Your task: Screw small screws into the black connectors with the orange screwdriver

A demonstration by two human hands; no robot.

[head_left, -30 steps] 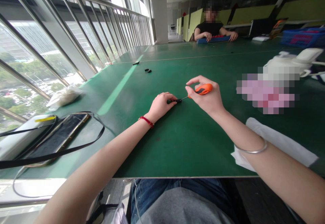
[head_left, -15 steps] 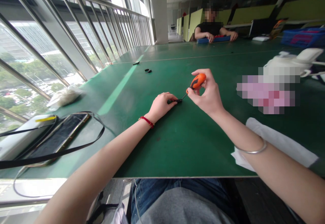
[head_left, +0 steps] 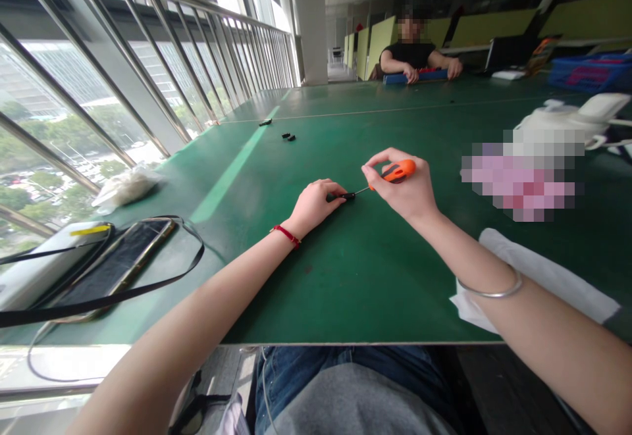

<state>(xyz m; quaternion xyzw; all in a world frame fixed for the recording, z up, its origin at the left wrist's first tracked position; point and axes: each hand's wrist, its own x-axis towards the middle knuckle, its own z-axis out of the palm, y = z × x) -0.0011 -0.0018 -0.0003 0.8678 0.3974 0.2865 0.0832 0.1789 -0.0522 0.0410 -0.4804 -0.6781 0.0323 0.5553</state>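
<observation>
Hand-covered black piece (head_left: 348, 195), blurred pink item (head_left: 518, 188)

The tabletop (head_left: 316, 290) runs beside a window wall (head_left: 99, 93) on the left. At near left lies a smartphone (head_left: 116, 265), with a plastic bag (head_left: 126, 186) farther along the same edge. In the middle, the left hand (head_left: 313, 208) sits on a small part (head_left: 345, 195), and the right hand (head_left: 402, 185), just to its right, holds a screwdriver (head_left: 397, 172) pointing toward it. A folded cloth (head_left: 538, 277) lies under the right forearm (head_left: 543, 320). Farther out lie small pieces (head_left: 288, 137), and a co-worker (head_left: 412, 56) sits at the far end, with a basket (head_left: 590, 72) to the right.
</observation>
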